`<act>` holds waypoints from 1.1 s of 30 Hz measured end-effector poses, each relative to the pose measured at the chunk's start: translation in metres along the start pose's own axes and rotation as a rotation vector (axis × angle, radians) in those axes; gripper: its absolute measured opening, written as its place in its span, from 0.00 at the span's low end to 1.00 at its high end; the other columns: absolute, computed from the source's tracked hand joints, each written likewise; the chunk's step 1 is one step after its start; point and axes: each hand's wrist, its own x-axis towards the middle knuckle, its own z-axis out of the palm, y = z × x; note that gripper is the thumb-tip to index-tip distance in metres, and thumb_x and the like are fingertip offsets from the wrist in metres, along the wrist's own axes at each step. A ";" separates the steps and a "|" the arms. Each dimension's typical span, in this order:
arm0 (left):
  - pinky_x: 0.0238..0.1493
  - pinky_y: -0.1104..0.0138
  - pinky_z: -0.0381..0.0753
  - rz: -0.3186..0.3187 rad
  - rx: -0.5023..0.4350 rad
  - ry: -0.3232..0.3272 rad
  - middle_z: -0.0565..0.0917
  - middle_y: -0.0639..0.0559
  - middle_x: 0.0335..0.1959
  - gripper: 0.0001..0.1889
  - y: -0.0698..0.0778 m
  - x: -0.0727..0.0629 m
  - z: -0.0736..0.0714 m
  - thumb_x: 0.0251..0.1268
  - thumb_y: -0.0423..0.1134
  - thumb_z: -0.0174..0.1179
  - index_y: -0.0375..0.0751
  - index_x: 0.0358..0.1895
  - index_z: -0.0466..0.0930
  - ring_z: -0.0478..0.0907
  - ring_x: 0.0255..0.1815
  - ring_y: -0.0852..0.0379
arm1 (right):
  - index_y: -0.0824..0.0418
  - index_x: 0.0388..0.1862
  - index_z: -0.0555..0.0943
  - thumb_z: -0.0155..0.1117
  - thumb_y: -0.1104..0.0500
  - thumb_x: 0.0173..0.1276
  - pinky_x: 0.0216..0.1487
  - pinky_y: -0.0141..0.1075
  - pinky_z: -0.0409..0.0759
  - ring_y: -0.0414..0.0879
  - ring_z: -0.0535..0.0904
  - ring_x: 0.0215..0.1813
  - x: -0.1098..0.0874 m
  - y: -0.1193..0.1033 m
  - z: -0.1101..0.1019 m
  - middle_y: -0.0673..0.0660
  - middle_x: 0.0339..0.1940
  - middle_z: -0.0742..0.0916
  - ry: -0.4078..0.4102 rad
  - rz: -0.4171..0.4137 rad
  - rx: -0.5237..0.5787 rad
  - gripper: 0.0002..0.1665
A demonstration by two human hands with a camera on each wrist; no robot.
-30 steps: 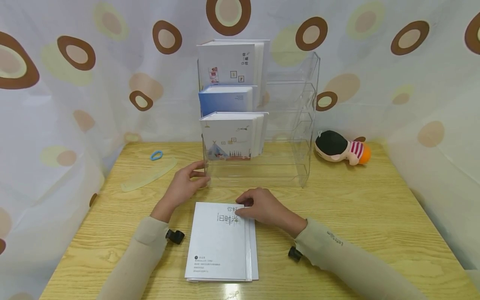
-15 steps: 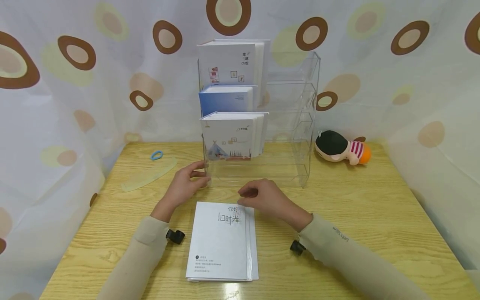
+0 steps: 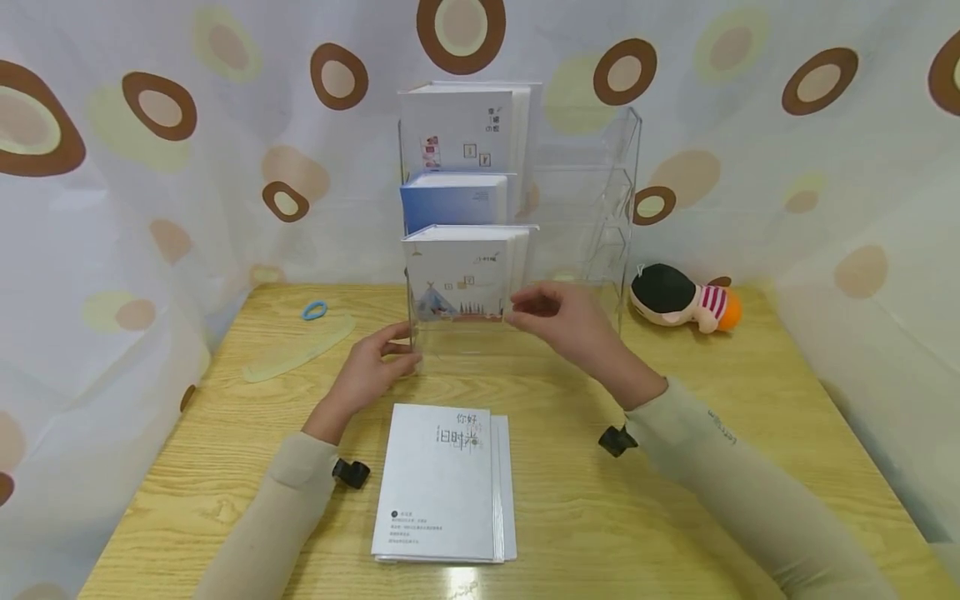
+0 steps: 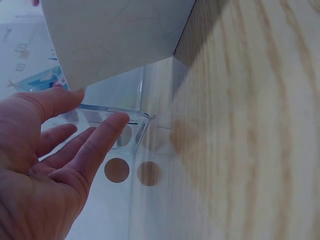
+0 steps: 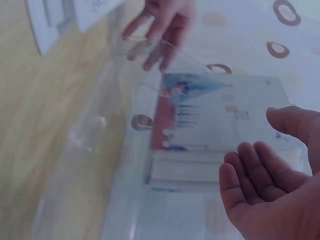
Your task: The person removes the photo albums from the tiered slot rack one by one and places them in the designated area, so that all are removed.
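Head view, centre — relaxed left hand [image 3: 367, 367] touches rack [image 3: 480, 342]; half-open right hand [image 3: 573, 329], empty, by front book [image 3: 457, 275] — likely reaching, needing a pinch next.

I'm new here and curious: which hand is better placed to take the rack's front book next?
Probably the right hand: it is close to the front book, thumb and fingers parted, while the left hand is at the lower left corner of the clear rack.

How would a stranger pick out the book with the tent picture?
Find the clear rack standing on the wooden table. On its left side, in its lowest filled row, near the right hand, the tent book sits frontmost. Its white cover shows a blue tent, unlike the blue book above or the white one higher still.
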 end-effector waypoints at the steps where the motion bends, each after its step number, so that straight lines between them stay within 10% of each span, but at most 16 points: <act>1: 0.64 0.52 0.96 -0.003 -0.004 -0.003 0.73 0.32 0.83 0.35 -0.001 0.000 0.000 0.84 0.35 0.66 0.36 0.87 0.66 0.79 0.77 0.32 | 0.61 0.65 0.89 0.76 0.50 0.80 0.59 0.38 0.91 0.53 0.89 0.61 0.001 -0.002 -0.004 0.59 0.60 0.93 0.026 0.000 0.023 0.22; 9: 0.63 0.53 0.96 -0.009 -0.002 0.005 0.74 0.33 0.82 0.35 -0.002 -0.002 -0.001 0.84 0.36 0.67 0.38 0.87 0.66 0.80 0.77 0.34 | 0.59 0.69 0.83 0.77 0.49 0.79 0.59 0.25 0.85 0.48 0.84 0.60 0.013 -0.018 -0.032 0.58 0.62 0.87 0.184 -0.045 0.156 0.27; 17: 0.64 0.53 0.96 -0.005 -0.007 -0.004 0.73 0.32 0.83 0.35 -0.001 -0.003 -0.002 0.85 0.36 0.66 0.37 0.88 0.66 0.79 0.78 0.33 | 0.57 0.81 0.75 0.77 0.51 0.79 0.84 0.50 0.81 0.53 0.81 0.75 0.034 -0.023 -0.043 0.57 0.75 0.84 0.119 -0.097 0.222 0.37; 33: 0.63 0.54 0.96 -0.002 -0.004 -0.003 0.75 0.34 0.81 0.35 -0.002 0.000 0.000 0.84 0.37 0.67 0.39 0.88 0.66 0.81 0.77 0.35 | 0.55 0.73 0.85 0.77 0.52 0.80 0.70 0.42 0.84 0.47 0.83 0.64 0.060 -0.033 -0.036 0.55 0.69 0.87 0.027 -0.080 0.292 0.27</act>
